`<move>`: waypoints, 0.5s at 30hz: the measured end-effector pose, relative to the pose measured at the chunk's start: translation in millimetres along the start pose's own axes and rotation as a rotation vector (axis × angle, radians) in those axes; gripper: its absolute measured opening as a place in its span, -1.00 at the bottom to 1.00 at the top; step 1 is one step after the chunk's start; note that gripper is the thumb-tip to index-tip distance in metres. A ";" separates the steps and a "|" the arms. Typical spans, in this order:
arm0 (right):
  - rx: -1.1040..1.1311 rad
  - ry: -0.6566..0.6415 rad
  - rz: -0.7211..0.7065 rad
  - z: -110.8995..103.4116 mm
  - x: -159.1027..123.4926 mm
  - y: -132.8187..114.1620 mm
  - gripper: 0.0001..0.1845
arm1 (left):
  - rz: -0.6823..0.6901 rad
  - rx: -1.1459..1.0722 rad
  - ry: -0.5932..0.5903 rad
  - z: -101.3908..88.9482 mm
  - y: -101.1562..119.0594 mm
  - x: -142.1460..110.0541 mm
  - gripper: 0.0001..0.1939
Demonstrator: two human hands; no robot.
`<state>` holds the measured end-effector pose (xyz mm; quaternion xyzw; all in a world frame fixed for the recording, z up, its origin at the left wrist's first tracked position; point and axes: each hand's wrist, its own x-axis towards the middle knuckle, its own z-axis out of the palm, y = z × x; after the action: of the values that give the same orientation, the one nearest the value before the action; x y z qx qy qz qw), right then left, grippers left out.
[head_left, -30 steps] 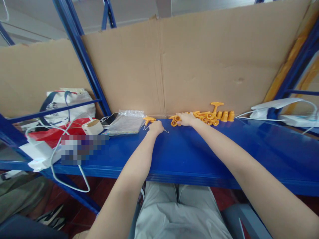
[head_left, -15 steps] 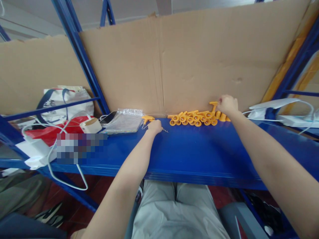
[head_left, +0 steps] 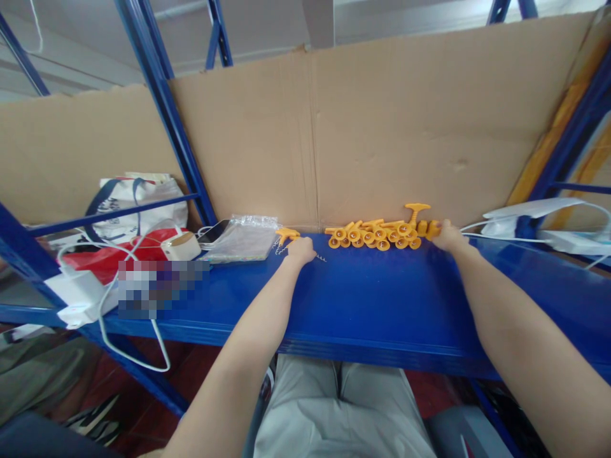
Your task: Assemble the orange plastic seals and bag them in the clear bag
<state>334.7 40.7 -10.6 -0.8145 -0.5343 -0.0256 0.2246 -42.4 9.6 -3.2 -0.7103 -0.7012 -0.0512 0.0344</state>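
Note:
My left hand (head_left: 300, 252) is closed near the back of the blue shelf, with a metal spiral from a corkscrew (head_left: 321, 257) poking out on its right side. Just behind it lie more corkscrews (head_left: 287, 235) with yellow handles and wire spirals. Farther right is a pile of yellow cone-ended plastic parts (head_left: 367, 236). A yellow T-shaped part (head_left: 417, 212) stands upright at the pile's right end. My right hand (head_left: 450, 237) has its fingers closed round a small yellow barrel-shaped piece (head_left: 433, 229), beside other such pieces (head_left: 422, 227).
A cardboard sheet (head_left: 405, 114) rises behind the blue shelf (head_left: 363, 299). On the left lie a plastic-wrapped packet (head_left: 245, 240), a phone (head_left: 214, 231), white chargers with cables (head_left: 76, 289) and a cloth bag (head_left: 138, 207). White cabled items (head_left: 529, 216) sit at the right.
My right hand has moved down from beside the T-shaped part to the small barrel-shaped pieces at the right. The T-shaped part now stands free of it. My left hand has hardly moved.

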 end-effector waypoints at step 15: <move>-0.046 0.091 -0.053 -11.9 -10.5 0.4 -0.55 | -0.015 -0.022 -0.013 -1.1 1.5 0.5 -0.63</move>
<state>333.0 26.9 -3.1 -0.8029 -0.5443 -0.0808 0.2293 -40.9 10.0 -2.0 -0.7058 -0.7060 -0.0544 0.0217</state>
